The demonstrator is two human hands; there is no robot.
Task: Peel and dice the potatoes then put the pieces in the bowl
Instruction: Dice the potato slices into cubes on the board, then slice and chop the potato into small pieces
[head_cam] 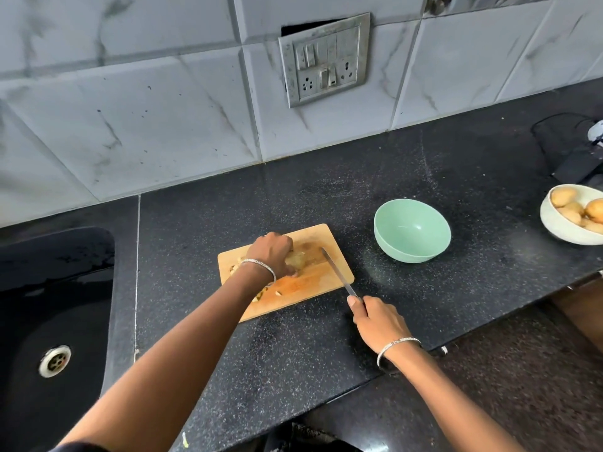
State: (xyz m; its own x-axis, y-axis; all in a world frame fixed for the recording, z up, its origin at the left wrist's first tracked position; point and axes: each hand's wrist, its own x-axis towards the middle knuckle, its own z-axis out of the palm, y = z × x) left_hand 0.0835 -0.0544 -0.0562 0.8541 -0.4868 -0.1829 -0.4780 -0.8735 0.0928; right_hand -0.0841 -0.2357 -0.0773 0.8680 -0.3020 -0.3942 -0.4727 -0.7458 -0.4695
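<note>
The left hand (272,252) reaches forward, its fingers curled over a potato (298,258) on the cutting board (321,238). To its right, the right hand (378,321) grips a knife (337,272), with the blade slanting across the board's corner. The green bowl (393,247) stands just beyond.

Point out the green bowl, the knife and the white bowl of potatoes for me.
green bowl (394,223), head view, inner left wall.
knife (337,272), head view, middle of the blade.
white bowl of potatoes (554,230), head view, outer left wall.

Left hand (272,252) on potato (297,258), knife (339,273) alongside
</note>
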